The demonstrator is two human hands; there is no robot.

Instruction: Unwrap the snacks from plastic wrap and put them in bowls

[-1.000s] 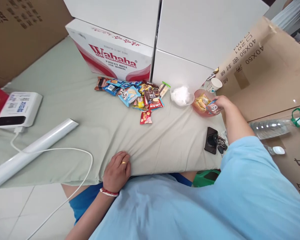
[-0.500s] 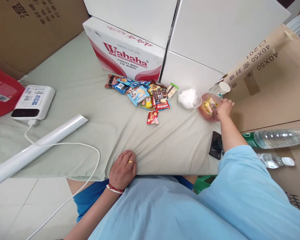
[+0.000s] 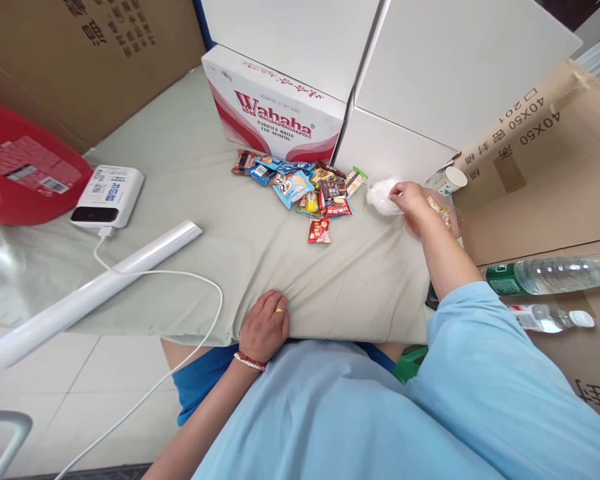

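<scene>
My left hand lies flat on the pale green cloth near its front edge, with nothing in it. Over at the right, my right hand has its fingers bent and pinched together at the edge of a white, crumpled bundle; what sits between the fingertips is too small to make out. Beneath that wrist is a round pinkish bowl with wrapped snacks in it, partly covered by my forearm. A pile of packaged snacks lies left of the bundle, a small red packet in front.
Behind the snacks stands a Wahaba-style water carton against white boxes. A paper cup and bottles are at the right. A white tube, a cabled white device and a red container occupy the left.
My right hand has moved left, from the snacks in the bowl to the white bundle. My left hand stays resting on the cloth. The whole view has shifted slightly.
</scene>
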